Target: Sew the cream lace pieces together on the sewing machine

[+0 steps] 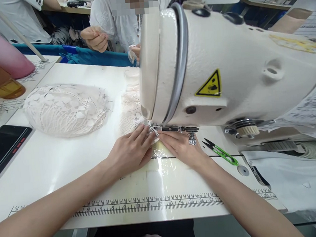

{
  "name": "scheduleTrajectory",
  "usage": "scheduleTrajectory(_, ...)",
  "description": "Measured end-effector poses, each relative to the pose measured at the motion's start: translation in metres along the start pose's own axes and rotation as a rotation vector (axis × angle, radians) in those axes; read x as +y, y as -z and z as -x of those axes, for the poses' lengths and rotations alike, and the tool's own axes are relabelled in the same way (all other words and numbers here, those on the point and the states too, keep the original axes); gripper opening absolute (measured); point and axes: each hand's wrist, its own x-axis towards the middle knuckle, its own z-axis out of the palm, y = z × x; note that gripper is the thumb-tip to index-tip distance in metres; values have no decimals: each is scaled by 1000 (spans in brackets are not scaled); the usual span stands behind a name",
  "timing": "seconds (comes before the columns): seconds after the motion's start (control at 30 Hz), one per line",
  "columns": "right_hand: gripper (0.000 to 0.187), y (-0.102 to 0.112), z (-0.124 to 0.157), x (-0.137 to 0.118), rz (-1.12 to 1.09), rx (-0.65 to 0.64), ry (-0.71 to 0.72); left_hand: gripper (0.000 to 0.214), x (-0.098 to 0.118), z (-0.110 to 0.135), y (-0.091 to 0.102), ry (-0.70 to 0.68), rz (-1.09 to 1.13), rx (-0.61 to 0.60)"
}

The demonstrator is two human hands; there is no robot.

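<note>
My left hand [131, 149] lies on the white sewing table, fingers stretched forward and pressing on pale lace fabric [129, 113] beside the needle area. My right hand [183, 147] comes in from the other side, fingers extended toward the same lace edge, partly hidden under the sewing machine head [167, 63]. The fingertips of both hands nearly meet at a small white dotted trim piece [153, 129] by the presser foot. The needle itself is hidden. A metal attachment with a screw [192, 137] sits over my right hand.
Left of the lace lies a lace bundle [68, 110] with loose threads, then a phone [7, 149] and bottles [3, 53]. Green thread snips [222, 153] and a bobbin [243, 170] lie at right. A printed ruler [153, 204] runs along the front edge. Across stands a co-worker [104, 17].
</note>
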Motion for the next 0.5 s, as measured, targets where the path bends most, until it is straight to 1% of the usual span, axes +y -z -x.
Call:
scheduleTrajectory(0.13,17,-1,-1,2,-27,-5,-18,35,-1,-1,-1,-2,-4,14)
scheduleTrajectory(0.23,17,-1,-2,3,-31,0,7,31,-1,-1,-1,-61,-28,53)
scheduleTrajectory(0.3,16,-2,-1,3,10,11,33,27,-2,-1,-1,-123,-28,62)
scheduleTrajectory(0.37,16,-5,0,4,47,25,89,26,-2,0,0,-158,-17,52)
scheduleTrajectory(0.43,19,-9,3,4,54,19,151,26,-3,1,0,-158,-8,40)
scheduleTrajectory(0.5,24,-13,5,3,50,-2,165,26,-5,1,1,-149,-3,43)
